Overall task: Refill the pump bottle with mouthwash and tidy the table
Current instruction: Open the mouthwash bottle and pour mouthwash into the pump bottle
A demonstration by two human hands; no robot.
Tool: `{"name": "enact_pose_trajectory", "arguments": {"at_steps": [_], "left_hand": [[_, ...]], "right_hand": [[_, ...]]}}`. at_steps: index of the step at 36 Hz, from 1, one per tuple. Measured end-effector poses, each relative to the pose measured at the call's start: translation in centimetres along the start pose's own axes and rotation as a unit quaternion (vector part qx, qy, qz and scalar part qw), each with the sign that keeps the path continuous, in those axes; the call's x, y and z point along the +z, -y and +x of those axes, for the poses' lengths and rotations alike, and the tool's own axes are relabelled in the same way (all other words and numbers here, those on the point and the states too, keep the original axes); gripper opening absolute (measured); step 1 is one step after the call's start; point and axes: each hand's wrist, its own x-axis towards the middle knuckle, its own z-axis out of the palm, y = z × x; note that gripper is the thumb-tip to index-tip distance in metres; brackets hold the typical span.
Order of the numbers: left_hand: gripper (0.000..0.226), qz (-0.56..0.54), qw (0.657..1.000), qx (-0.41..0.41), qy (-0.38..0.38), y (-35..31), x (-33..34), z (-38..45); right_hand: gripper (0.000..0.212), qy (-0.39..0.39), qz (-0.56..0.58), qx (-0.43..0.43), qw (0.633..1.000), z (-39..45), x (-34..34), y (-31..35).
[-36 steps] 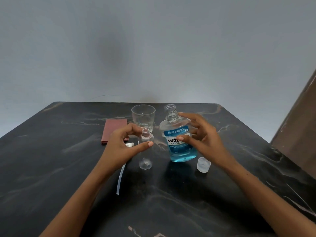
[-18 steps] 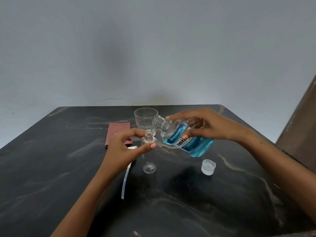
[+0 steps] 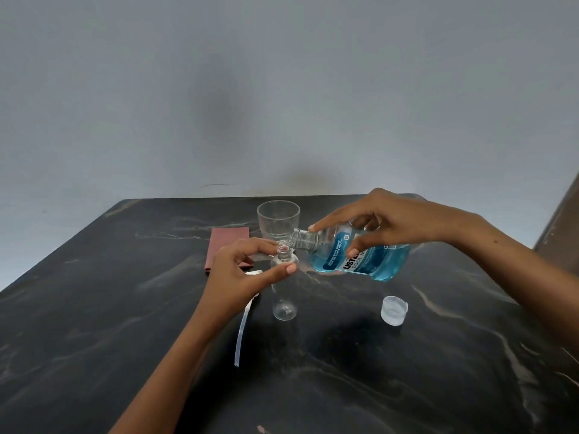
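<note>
The dark marble-patterned worktop [image 3: 131, 324] carries everything, with the action gathered just past its middle toward twelve o'clock. Largest of the pieces is the clear plastic mouthwash bottle of blue liquid [image 3: 360, 258], tipped almost flat with its long axis running three to nine o'clock and its open neck pointing at nine; the right hand [image 3: 398, 223] is clamped over it from above. Behind, at twelve o'clock, stands an empty clear tumbler [image 3: 278, 222], with a folded reddish-brown cloth [image 3: 224, 249] at its nine o'clock. The small clear pump bottle [image 3: 283, 283] stands upright, the left hand [image 3: 238, 270] pinching its shoulder. Its narrow mouth lies just at nine o'clock of the mouthwash neck and slightly below, nearly touching, so the pour depends on that alignment. The white pump tube [image 3: 242, 330] and clear cap [image 3: 394, 310] lie loose nearby.
</note>
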Motion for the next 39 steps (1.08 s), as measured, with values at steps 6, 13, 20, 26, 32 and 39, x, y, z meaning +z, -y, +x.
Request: {"name": "enact_pose_trajectory", "arguments": {"at_steps": [6,13,20,26,32,39], "left_hand": [[0.035,-0.005,1.000,0.000,-0.002,0.0,0.0,-0.1],[0.037,-0.004,1.000,0.001,0.002,0.0,-0.1,-0.1],[0.040,0.004,1.000,0.007,0.005,0.1,-0.2,-0.1],[0.036,0.006,1.000,0.011,0.004,0.1,-0.2,-0.1],[0.039,0.010,1.000,0.011,0.010,0.2,-0.3,0.0],[0.039,0.006,1.000,0.005,0.006,0.3,-0.2,0.0]], "right_hand": [[0.055,0.019,-0.018,0.004,1.000,0.4,-0.7,0.2],[0.055,0.031,-0.030,-0.001,0.999,0.6,-1.0,0.4],[0.056,0.039,-0.039,0.000,0.998,0.9,-1.4,0.4],[0.057,0.044,-0.052,-0.005,0.998,1.2,-1.5,0.5],[0.056,0.051,-0.051,-0.004,0.997,1.4,-1.6,0.6],[0.057,0.060,-0.050,-0.001,0.997,1.5,-1.9,0.6]]}}
